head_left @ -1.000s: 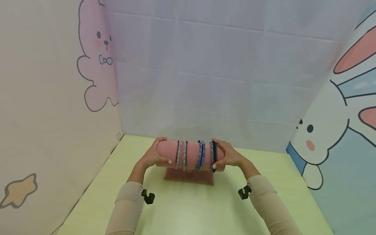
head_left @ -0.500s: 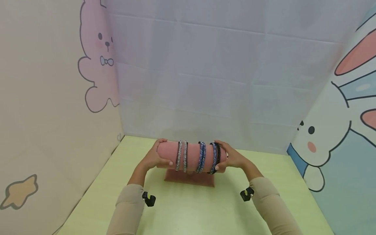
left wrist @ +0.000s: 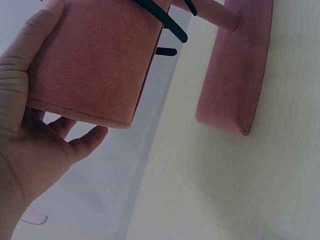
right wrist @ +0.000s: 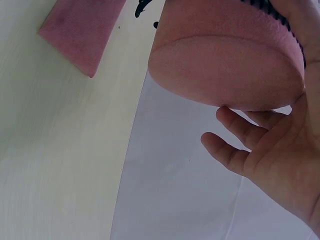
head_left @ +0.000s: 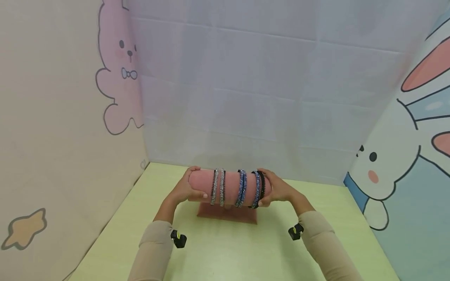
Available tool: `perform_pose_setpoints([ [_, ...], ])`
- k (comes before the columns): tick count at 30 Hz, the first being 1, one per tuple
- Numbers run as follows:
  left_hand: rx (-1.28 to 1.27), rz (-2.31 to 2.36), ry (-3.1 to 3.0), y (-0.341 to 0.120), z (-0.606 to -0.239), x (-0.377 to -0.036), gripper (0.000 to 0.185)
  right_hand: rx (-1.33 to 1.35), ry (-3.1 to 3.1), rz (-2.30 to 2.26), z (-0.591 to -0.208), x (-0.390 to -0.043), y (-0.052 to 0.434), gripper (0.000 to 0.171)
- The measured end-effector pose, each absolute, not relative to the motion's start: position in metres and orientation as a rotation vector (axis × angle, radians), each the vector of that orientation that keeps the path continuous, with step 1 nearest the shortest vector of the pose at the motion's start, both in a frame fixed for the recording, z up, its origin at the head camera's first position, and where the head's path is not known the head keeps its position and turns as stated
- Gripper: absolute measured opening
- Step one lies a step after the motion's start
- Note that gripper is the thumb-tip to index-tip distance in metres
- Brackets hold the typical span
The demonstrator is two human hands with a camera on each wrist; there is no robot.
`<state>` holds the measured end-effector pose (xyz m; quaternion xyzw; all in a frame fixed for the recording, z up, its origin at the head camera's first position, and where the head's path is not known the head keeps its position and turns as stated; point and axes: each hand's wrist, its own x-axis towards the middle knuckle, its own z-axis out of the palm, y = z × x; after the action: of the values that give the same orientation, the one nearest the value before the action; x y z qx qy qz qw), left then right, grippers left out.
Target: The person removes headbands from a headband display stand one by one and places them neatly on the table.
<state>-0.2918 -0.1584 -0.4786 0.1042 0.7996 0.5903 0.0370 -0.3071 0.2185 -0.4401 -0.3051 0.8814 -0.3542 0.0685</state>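
Note:
A pink velvet roll (head_left: 230, 186) lies across a post on a flat pink base (head_left: 228, 214). Round it sit two silver headbands (head_left: 218, 186), a blue pair (head_left: 241, 188), and a blue and a black headband (head_left: 261, 187) near the right end. My left hand (head_left: 184, 189) grips the roll's left end (left wrist: 95, 65), thumb in front and fingers behind. My right hand (head_left: 277, 189) curls round the right end (right wrist: 225, 70), its thumb and fingers on the black headband. Black headband tips (left wrist: 167, 25) show under the roll.
The stand is on a pale green table (head_left: 228, 253), close to the white back wall (head_left: 246, 97). Cartoon-printed panels stand at the left (head_left: 52, 136) and the right (head_left: 404, 156). Both sleeves reach in from the front edge.
My right hand has slid the black and blue headbands a little to the right, toward the roll's end. The left hand has stayed on the left end.

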Motion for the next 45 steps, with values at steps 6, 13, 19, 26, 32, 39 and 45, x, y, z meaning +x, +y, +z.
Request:
perform_pose_setpoints([
  [6,0.308,1.815,2.473,-0.157,-0.477,-0.291,0.107,-0.872,2.594,-1.135,-0.442,-0.307,0.223,0.116],
  [13,0.314,1.847,2.437,-0.156,-0.478,-0.290,0.108,-0.822,2.549,-1.171,-0.441,-0.304,0.228,0.117],
  [19,0.296,1.855,2.444,-0.157,-0.479,-0.290,0.107,-0.823,2.506,-1.207,-0.441,-0.302,0.227,0.115],
  [26,0.307,1.844,2.450,-0.157,-0.480,-0.289,0.109,-0.776,2.407,-1.308,-0.440,-0.300,0.229,0.113],
  [32,0.309,1.836,2.471,-0.156,-0.479,-0.289,0.106,-0.742,2.314,-1.403,-0.440,-0.300,0.236,0.108],
  [39,0.301,1.850,2.463,-0.157,-0.482,-0.289,0.105,-0.756,2.328,-1.403,-0.451,-0.296,0.234,0.118],
  [45,0.310,1.856,2.473,-0.157,-0.483,-0.291,0.105,-0.789,2.329,-1.420,-0.455,-0.297,0.237,0.116],
])
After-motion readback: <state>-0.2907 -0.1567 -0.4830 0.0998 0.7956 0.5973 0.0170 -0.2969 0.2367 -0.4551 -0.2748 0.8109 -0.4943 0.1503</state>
